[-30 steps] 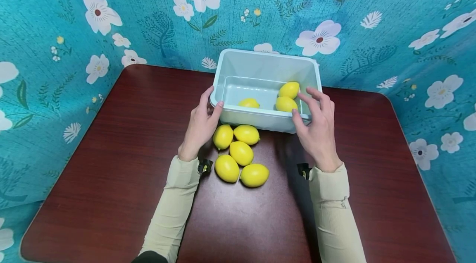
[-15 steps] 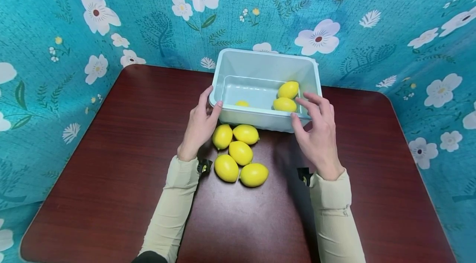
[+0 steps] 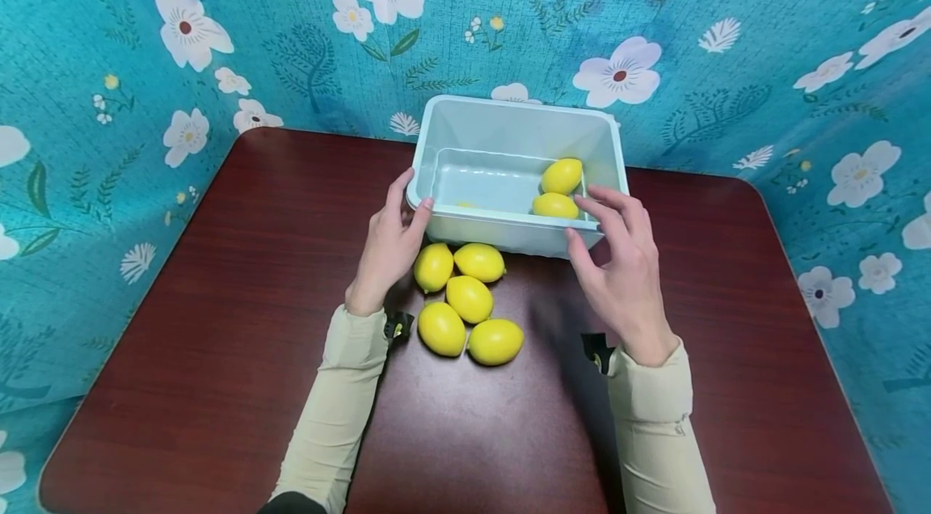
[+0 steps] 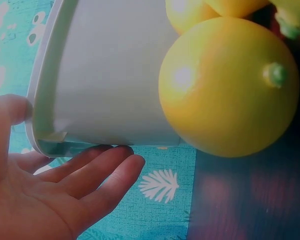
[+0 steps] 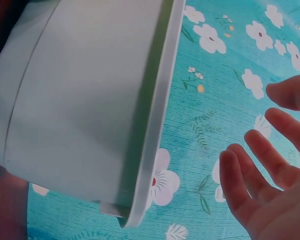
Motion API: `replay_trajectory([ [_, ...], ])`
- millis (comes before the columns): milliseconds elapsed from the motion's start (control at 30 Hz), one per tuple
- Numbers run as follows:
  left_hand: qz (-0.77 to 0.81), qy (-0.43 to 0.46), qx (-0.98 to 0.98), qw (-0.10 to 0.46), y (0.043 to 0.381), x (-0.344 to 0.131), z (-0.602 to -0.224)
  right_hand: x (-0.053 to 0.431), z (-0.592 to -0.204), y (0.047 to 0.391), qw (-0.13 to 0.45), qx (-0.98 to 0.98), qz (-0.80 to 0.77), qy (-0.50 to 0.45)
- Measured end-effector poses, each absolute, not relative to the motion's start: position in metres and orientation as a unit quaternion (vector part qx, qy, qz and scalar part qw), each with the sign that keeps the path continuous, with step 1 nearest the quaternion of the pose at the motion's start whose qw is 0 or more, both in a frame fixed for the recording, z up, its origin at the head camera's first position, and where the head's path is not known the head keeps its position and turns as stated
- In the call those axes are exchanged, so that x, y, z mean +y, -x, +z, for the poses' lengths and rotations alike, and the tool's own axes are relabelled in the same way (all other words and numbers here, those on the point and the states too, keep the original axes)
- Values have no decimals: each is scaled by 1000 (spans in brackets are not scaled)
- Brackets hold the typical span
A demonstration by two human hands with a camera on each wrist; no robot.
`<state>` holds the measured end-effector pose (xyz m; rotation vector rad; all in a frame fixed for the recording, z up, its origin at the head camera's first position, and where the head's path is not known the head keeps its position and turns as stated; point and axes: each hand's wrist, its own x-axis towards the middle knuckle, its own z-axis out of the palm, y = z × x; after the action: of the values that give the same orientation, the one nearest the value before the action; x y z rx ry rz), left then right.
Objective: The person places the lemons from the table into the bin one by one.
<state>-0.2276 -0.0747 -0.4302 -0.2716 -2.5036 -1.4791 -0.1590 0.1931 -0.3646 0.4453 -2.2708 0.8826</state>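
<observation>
A pale blue plastic bin (image 3: 502,231) stands at the table's far edge. My left hand (image 3: 389,243) holds its front left corner, thumb on the rim and fingers along the outer side, as the left wrist view shows. Inside at the right lie two lemons, one lemon (image 3: 562,175) behind another lemon (image 3: 556,206). Only a sliver of a third lemon (image 3: 465,204) shows above the front rim. My right hand (image 3: 625,271) hovers over the front right corner, fingers spread and holding nothing; the right wrist view shows it apart from the rim.
Several lemons (image 3: 469,300) lie in a cluster on the dark red wooden table (image 3: 291,271), just in front of the bin and beside my left wrist. A blue floral cloth (image 3: 305,29) hangs behind the table and along its sides.
My right hand has drawn back a little toward me, away from the lemons. In the bin, the left lemon has rolled forward and left, mostly behind the front wall. My left hand stays put.
</observation>
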Motion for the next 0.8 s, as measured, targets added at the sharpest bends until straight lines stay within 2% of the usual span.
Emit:
replay_trajectory([
  [800, -500, 92, -854, 111, 226, -75, -428, 185, -366, 145, 287, -857, 327, -276],
])
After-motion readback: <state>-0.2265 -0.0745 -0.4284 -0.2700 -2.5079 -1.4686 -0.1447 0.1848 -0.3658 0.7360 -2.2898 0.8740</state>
